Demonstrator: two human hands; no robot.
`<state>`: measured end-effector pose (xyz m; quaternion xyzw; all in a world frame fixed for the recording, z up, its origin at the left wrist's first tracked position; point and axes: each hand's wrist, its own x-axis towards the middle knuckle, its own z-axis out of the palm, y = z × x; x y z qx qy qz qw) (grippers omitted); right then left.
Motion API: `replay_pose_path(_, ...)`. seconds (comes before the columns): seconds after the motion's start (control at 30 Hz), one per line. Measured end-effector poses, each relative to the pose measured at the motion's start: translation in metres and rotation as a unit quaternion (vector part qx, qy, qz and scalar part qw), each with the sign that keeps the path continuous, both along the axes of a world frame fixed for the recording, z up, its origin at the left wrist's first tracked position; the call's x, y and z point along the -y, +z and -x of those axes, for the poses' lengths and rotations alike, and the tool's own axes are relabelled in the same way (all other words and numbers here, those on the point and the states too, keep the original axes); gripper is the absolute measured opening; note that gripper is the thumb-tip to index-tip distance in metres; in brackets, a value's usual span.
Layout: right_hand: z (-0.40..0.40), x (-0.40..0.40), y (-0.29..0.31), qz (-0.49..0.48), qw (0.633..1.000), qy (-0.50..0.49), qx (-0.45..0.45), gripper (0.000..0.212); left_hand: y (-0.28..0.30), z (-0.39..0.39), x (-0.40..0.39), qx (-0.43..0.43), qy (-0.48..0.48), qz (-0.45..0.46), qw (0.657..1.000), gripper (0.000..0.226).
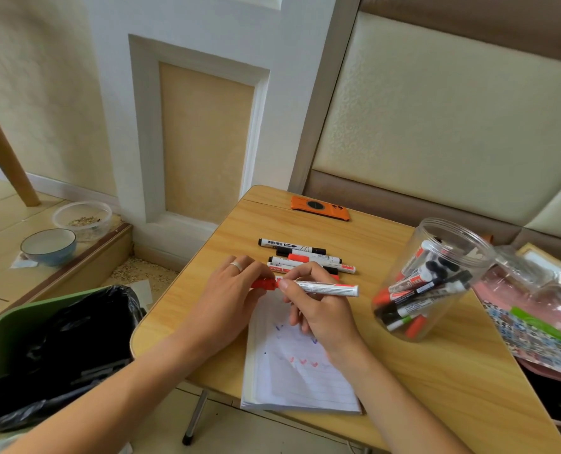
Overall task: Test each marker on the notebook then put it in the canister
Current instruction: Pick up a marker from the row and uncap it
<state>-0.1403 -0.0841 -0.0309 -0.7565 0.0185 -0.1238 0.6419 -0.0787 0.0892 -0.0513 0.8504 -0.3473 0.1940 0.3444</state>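
Far left of the frame: green bin w/ black liner [43, 342], off the tabletop [436, 388]. Moving right, the left hand [230, 290] pinches the red cap [265, 284] of a marker [325, 287]; the right hand [318, 303] grips the white barrel just beside it — both hands clamped on the one marker, meeting at the cap joint. Its long axis runs roughly horizontal across the frame, cap end left, tail end right, above the top edge of the notebook [299, 371]. Whether the cap is going on or coming off, can't tell. Spare markers [305, 258] lie just behind the hands. Right of center stands the clear canister [433, 280], partly filled — the right hand is nearer it, so the drop-in likely falls to that side.
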Motion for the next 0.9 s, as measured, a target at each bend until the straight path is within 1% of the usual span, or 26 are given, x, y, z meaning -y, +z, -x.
replay_pose_path(0.17,0.0,0.001,0.0,0.001,1.0,0.015,-0.006,0.009,0.004,0.004,0.001,-0.012,-0.052,0.021,0.998,0.021)
replay_pose_path(0.27,0.001,0.003,0.004,-0.003,1.0,0.017,-0.024,0.012,0.003,0.005,0.001,-0.031,-0.056,0.036,0.997,0.022)
replay_pose_path(0.37,0.003,0.008,0.009,-0.08,0.995,0.032,-0.056,0.031,0.003,0.003,0.0,-0.036,-0.048,0.033,0.998,0.02)
replay_pose_path(0.4,0.003,0.009,0.01,-0.114,0.991,0.034,-0.064,0.033,0.003,0.003,0.0,-0.036,-0.046,0.03,0.998,0.02)
replay_pose_path(0.43,0.003,0.009,0.011,-0.14,0.987,0.032,-0.069,0.027,0.004,0.003,-0.001,-0.037,-0.046,0.028,0.998,0.02)
replay_pose_path(0.5,0.002,0.01,0.012,-0.161,0.984,0.021,-0.074,0.011,0.005,0.005,-0.001,-0.041,-0.054,0.033,0.997,0.022)
replay_pose_path(0.67,-0.001,0.011,0.01,-0.157,0.984,0.027,-0.083,0.007,0.008,0.005,-0.005,-0.048,-0.083,0.047,0.994,0.023)
replay_pose_path(0.9,0.001,0.013,0.011,-0.152,0.984,0.054,-0.07,0.01,0.011,0.01,-0.003,-0.057,-0.118,0.052,0.99,0.021)
